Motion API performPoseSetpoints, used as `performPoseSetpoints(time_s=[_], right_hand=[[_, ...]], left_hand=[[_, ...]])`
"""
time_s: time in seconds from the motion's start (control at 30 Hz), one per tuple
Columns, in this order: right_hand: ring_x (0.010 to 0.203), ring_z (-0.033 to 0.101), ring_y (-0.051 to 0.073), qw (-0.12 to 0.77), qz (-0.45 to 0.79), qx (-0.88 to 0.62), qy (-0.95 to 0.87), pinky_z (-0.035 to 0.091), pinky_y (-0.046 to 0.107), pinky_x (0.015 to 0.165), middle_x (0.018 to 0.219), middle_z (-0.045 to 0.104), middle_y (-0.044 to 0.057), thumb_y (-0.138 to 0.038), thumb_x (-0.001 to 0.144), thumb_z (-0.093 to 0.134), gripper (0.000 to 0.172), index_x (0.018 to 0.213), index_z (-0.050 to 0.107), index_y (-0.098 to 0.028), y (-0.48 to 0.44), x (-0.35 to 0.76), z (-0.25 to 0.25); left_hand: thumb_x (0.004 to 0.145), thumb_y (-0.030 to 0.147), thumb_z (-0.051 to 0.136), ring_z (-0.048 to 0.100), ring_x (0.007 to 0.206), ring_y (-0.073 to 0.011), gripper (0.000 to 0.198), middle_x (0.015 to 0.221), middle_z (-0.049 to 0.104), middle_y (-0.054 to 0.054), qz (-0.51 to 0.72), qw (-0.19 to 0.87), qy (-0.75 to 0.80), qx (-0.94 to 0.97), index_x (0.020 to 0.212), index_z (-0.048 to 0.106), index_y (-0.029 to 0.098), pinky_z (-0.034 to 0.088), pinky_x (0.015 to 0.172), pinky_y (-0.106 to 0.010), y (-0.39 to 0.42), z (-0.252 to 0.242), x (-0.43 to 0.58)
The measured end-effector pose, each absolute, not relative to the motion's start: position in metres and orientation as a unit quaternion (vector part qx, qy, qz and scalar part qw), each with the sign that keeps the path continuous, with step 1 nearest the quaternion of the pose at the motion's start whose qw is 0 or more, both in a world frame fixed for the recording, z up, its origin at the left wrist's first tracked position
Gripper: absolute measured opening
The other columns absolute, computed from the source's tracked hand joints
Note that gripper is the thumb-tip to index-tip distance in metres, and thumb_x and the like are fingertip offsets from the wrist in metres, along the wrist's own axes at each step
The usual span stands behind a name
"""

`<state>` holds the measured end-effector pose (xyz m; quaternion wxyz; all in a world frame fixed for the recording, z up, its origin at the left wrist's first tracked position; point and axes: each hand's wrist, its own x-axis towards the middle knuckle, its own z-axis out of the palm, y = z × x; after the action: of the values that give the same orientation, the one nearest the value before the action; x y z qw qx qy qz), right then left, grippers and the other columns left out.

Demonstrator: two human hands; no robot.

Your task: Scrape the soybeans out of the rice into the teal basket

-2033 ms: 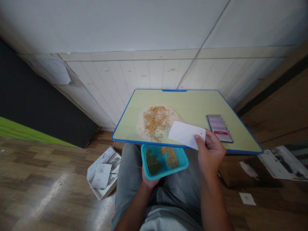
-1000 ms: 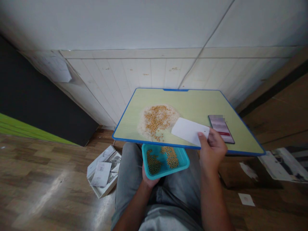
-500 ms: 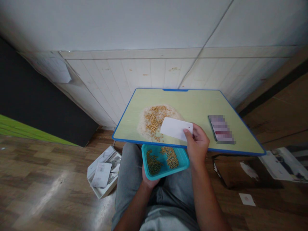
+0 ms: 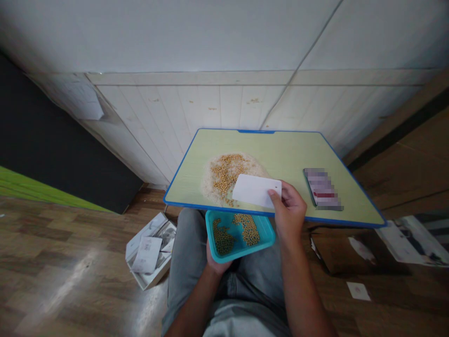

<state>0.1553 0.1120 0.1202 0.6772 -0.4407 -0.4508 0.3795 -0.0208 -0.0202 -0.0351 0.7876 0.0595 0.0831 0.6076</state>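
My right hand (image 4: 290, 206) grips a flat white scraper (image 4: 256, 189) by its right end, thumb on top, over the near part of the table. Just left of the scraper, soybeans (image 4: 224, 173) lie mixed with white rice grains (image 4: 209, 185) in a spread heap. Below the table's front edge, my left hand (image 4: 215, 262) holds a turquoise plastic tray (image 4: 242, 256) from its near left corner; most of the fingers are hidden under it. Inside the tray, more soybeans (image 4: 250, 231) rest in two patches.
The small table (image 4: 284, 150) has a blue rim and stands against a white panelled wall. On its right side lies a phone (image 4: 322, 189), partly pixelated. An opened white box (image 4: 150, 255) with papers sits on the floor at left; a brown box (image 4: 336, 255) is at right.
The right hand and scraper have shifted very slightly toward me. The tray and the left hand stay almost where they were.
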Motion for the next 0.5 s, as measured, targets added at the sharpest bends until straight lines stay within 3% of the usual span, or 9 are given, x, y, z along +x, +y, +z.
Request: performPoseSetpoints(time_s=[0.2, 0.5], right_hand=[[0.094, 0.088, 0.028, 0.671, 0.374, -0.438, -0.467, 0.073, 0.041, 0.083, 0.105, 0.094, 0.008, -0.043, 0.085, 0.093, 0.032, 0.111, 0.087, -0.023, 0.1104, 0.1572, 0.1187], [0.095, 0.088, 0.029, 0.666, 0.374, -0.442, -0.471, 0.071, 0.041, 0.084, 0.105, 0.094, 0.008, -0.045, 0.086, 0.095, 0.033, 0.110, 0.088, -0.023, 0.1061, 0.1639, 0.1179]], left_hand=[[0.124, 0.045, 0.020, 0.066, 0.164, -0.0247, 0.073, 0.161, 0.082, 0.001, 0.609, 0.786, 0.083, 0.062, 0.142, 0.090, 0.033, 0.001, 0.153, -0.053, -0.0211, -0.0378, -0.0220], [0.124, 0.049, 0.025, 0.067, 0.162, -0.0256, 0.068, 0.165, 0.080, 0.001, 0.614, 0.782, 0.085, 0.067, 0.143, 0.089, 0.035, 0.015, 0.153, -0.052, -0.0192, -0.0367, -0.0198]])
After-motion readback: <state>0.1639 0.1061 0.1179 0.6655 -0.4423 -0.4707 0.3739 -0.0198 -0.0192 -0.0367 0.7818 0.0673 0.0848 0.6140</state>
